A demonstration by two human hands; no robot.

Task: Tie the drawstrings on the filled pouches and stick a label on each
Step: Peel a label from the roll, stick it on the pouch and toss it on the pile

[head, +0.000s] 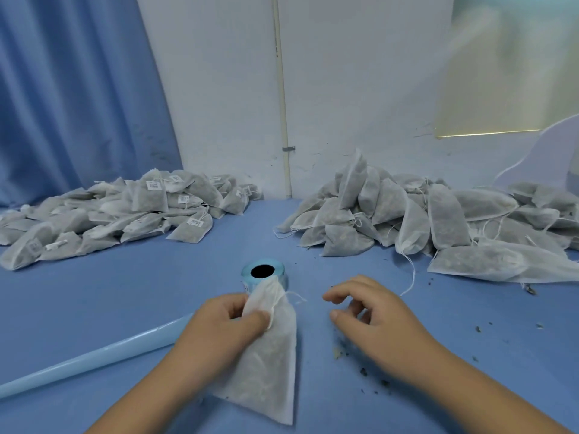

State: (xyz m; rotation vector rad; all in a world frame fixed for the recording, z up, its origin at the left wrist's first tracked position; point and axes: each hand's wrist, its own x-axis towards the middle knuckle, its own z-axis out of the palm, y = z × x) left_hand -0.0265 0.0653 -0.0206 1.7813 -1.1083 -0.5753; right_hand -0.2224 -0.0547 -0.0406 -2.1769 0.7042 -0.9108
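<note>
The left hand (224, 324) pinched the soft, light pouch (268, 355) at its gathered neck, judged the soundest hold; the right hand (369, 311) hovered loosely curled, empty.

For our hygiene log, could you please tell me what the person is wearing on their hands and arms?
Nothing that shows: the left hand and right hand are ungloved, with no rings, watch or bracelet, and both forearms are bare, no sleeve in view.

Head-worn view, forward-down, close over table (125, 292).
</note>
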